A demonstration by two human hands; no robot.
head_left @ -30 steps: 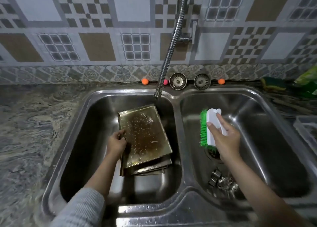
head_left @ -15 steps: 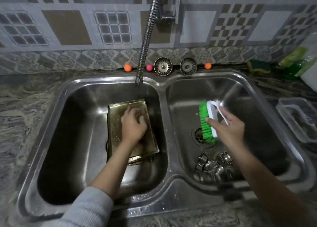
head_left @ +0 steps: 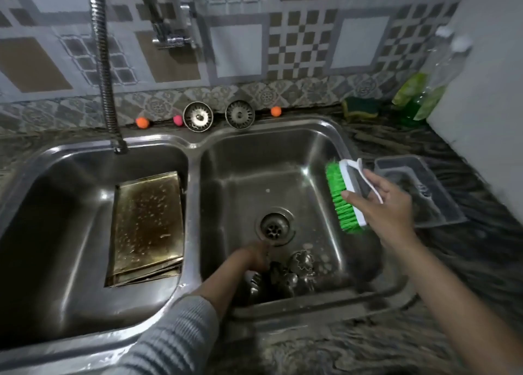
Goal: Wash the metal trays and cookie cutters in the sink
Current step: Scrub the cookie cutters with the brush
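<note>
Left hand (head_left: pixel 256 257) blurred, down in right basin at cookie cutters (head_left: pixel 294 272); can't tell its grip. Right hand (head_left: pixel 387 204) grips green-bristled brush (head_left: pixel 343 196) over sink (head_left: pixel 192 165) right rim. Metal trays (head_left: pixel 148 224) stacked in left basin.

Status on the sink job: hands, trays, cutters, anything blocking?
Left hand down among cookie cutters in right basin, blurred, grip unclear. Right hand holds green brush. Trays stacked in left basin. Nothing blocking.

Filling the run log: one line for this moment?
left hand: reaching at cookie cutters, blurred | right hand: holds brush | trays: left basin
</note>
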